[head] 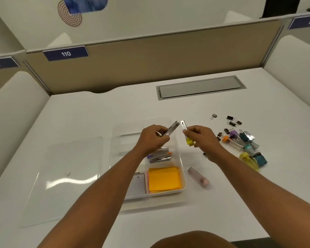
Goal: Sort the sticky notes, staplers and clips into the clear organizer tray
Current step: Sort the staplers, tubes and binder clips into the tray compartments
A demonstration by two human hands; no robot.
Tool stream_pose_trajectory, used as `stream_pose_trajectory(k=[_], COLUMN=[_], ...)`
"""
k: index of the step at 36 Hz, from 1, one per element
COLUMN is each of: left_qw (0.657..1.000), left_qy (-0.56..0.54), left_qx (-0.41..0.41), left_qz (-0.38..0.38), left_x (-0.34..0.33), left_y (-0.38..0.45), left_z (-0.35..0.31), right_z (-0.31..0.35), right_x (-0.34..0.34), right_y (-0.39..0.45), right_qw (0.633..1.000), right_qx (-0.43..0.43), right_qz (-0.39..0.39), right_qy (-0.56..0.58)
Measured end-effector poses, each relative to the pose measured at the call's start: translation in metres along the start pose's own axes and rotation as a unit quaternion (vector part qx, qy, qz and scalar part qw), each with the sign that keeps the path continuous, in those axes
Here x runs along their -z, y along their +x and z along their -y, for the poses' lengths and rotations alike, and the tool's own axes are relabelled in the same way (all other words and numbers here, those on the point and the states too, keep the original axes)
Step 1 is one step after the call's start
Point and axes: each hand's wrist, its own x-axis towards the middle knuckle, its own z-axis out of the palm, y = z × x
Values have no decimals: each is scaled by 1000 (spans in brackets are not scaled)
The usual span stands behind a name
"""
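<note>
At the centre of the frame, the left hand (153, 138) pinches a slim silver metal stapler (171, 129) directly above the clear plastic organizer tray (182, 176), its long axis pointing upper right, while the right hand (202, 138) pinches a yellow-ended stapler (185, 133) just right of the tray's rim.

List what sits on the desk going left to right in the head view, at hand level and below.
Clear lid → clear organizer tray → staplers in the tray → orange sticky notes → pink stapler on the desk → pile of binder clips.
</note>
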Motion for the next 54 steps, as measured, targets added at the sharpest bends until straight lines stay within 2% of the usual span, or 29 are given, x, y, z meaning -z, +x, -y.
stream_pose_trajectory(k=[4,9,15,23,26,29,32,37,41,46,50,54], left_qw=[998,986,958,925,917,931,958,981,989,992,992,991], left_qy=[13,118,230,310,326,295,234,170,134,105,100,92], left_qx=[7,-21,-75,-126,-120,-113,-96,-83,-60,-15,3,15], left_qz=[56,120,152,181,197,184,136,40,-21,-61,-76,-96], left_x=[22,31,25,20,20,21,21,25,31,37,39,40], left_y=[-14,-25,-28,-26,-22,-21,-23,-26,-26,-31,-34,-39], left_z=[14,32,33,28,30,33,36,38,45,52,59,62], right_z=[0,0,3,9,7,3,3,4,10,8,4,4], right_x=[-18,-36,-49,-46,-44,-43,-45,-52,-64,-82,-94,-100], right_y=[-1,-1,1,4,8,11,12,14,16,24,27,29], right_qw=[1000,998,996,995,995,996,996,983,934,821,754,720], right_qx=[-9,-14,3,46,48,51,60,94,159,223,249,272], right_qz=[4,-16,-61,-80,-80,-70,-50,6,59,79,65,58], right_qy=[24,54,62,40,20,-10,-44,-160,-316,-520,-604,-636])
